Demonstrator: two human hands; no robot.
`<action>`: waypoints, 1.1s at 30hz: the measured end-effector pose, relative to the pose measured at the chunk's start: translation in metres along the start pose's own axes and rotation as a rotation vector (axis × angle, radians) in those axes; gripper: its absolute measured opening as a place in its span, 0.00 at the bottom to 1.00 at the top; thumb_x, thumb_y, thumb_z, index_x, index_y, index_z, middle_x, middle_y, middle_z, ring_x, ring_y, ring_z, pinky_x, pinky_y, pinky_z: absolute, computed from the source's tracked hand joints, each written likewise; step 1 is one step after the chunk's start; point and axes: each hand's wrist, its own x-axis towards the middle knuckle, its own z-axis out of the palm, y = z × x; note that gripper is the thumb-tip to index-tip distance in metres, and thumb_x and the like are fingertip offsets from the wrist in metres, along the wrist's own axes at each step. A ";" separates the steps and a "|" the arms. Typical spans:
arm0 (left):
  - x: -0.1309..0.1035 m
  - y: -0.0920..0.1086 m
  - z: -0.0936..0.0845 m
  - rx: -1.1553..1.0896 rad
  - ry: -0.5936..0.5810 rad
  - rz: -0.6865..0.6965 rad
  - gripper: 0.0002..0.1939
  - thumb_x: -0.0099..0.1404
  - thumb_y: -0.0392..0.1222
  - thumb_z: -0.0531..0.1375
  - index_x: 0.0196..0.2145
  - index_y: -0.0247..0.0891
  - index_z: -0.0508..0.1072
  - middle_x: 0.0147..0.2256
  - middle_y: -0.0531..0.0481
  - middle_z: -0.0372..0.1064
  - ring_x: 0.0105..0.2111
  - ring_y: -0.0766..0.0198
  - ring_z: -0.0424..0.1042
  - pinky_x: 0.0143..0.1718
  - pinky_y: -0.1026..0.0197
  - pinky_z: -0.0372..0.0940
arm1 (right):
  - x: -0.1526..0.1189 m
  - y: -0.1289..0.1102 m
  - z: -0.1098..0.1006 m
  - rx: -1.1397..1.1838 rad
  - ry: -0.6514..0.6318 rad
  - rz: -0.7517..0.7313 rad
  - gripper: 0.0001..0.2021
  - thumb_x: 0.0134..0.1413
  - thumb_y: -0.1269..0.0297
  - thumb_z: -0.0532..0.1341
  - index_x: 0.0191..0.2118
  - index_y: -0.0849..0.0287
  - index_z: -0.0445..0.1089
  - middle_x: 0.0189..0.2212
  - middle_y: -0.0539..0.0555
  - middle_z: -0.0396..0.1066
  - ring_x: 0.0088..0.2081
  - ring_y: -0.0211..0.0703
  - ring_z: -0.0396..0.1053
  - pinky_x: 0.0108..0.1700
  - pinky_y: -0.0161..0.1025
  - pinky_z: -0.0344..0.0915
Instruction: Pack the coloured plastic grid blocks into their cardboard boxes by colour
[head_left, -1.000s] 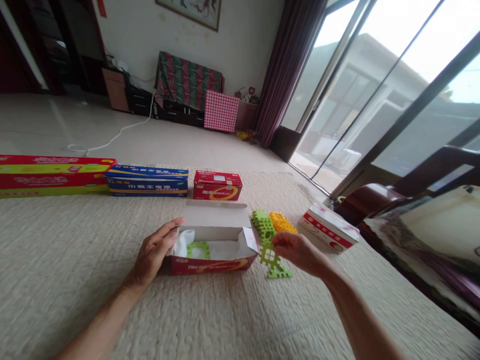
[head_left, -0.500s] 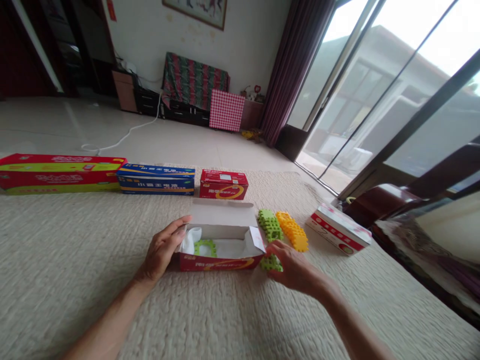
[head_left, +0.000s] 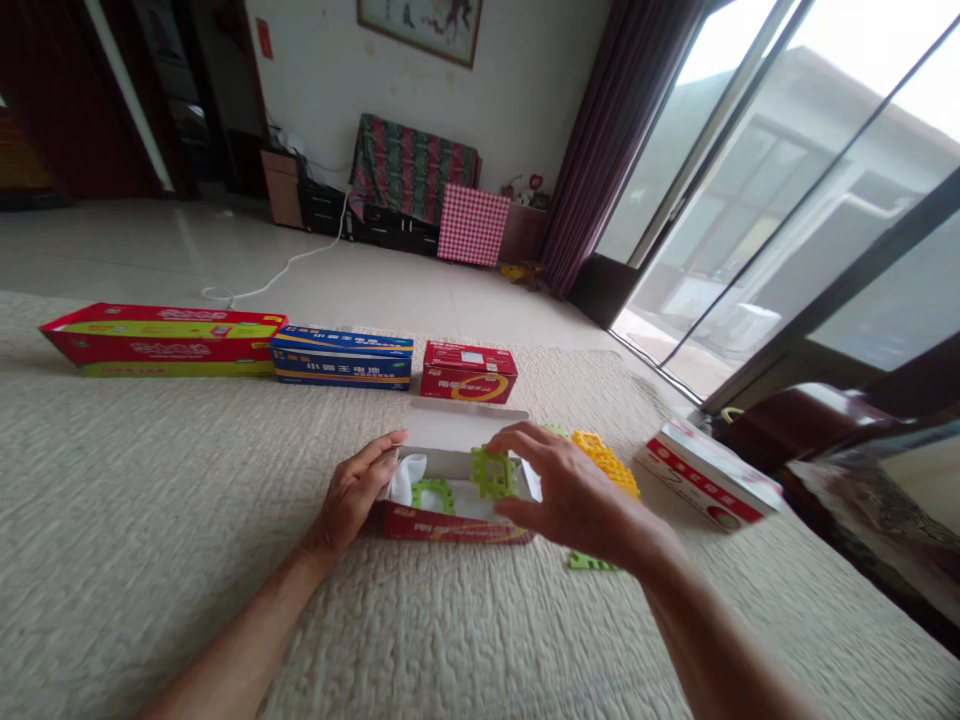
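An open red box (head_left: 459,527) with its white flap raised stands on the textured cover. Inside lie a green notched piece (head_left: 433,496) and white wrapping (head_left: 407,478) at the left end. My left hand (head_left: 358,490) grips the box's left end. My right hand (head_left: 566,490) holds another green piece (head_left: 491,472) over the box's right part, between thumb and fingers. Yellow pieces (head_left: 606,462) lie to the right, partly behind my right hand. One green piece (head_left: 592,562) rests below my right wrist, and more green shows behind the hand.
Beyond the open box stand a long red and yellow-green box (head_left: 180,342), a blue box (head_left: 343,357) and a closed red box (head_left: 469,372). A white and red box (head_left: 709,475) sits at the right, near a dark wooden armrest (head_left: 806,430).
My right hand has moved from beside the box to above its right part and now holds a green piece. The view has shifted, so the scene sits further right.
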 end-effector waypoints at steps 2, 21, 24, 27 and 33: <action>0.000 -0.001 0.000 -0.002 0.000 0.010 0.30 0.58 0.55 0.58 0.53 0.34 0.71 0.42 0.47 0.76 0.36 0.58 0.74 0.33 0.64 0.66 | 0.007 -0.005 0.008 -0.073 -0.052 0.004 0.18 0.46 0.66 0.66 0.46 0.58 0.69 0.43 0.56 0.70 0.44 0.46 0.67 0.46 0.44 0.64; -0.001 0.002 0.001 0.012 0.015 -0.024 0.32 0.57 0.57 0.59 0.54 0.33 0.70 0.40 0.48 0.76 0.33 0.60 0.73 0.31 0.65 0.64 | -0.003 0.011 0.014 -0.027 -0.024 0.037 0.15 0.48 0.70 0.63 0.44 0.58 0.68 0.45 0.55 0.69 0.42 0.43 0.68 0.45 0.40 0.65; 0.000 0.000 0.001 0.004 0.002 -0.024 0.32 0.58 0.56 0.59 0.55 0.33 0.69 0.41 0.48 0.76 0.34 0.60 0.74 0.33 0.65 0.65 | -0.010 0.021 0.005 -0.039 0.063 0.054 0.12 0.51 0.69 0.62 0.43 0.56 0.69 0.43 0.53 0.69 0.39 0.40 0.69 0.43 0.39 0.65; 0.000 -0.003 -0.001 -0.002 -0.014 -0.003 0.31 0.60 0.56 0.59 0.55 0.34 0.69 0.43 0.48 0.76 0.39 0.58 0.74 0.37 0.65 0.66 | -0.020 0.044 -0.007 -0.088 0.160 0.107 0.06 0.54 0.68 0.60 0.39 0.56 0.70 0.39 0.52 0.71 0.36 0.39 0.69 0.40 0.38 0.64; 0.003 -0.013 -0.006 0.025 0.009 -0.005 0.31 0.59 0.57 0.60 0.56 0.37 0.69 0.48 0.47 0.74 0.45 0.55 0.73 0.41 0.65 0.68 | -0.042 0.099 -0.006 -0.221 0.110 0.300 0.09 0.52 0.72 0.59 0.38 0.56 0.73 0.38 0.55 0.72 0.35 0.42 0.70 0.41 0.40 0.64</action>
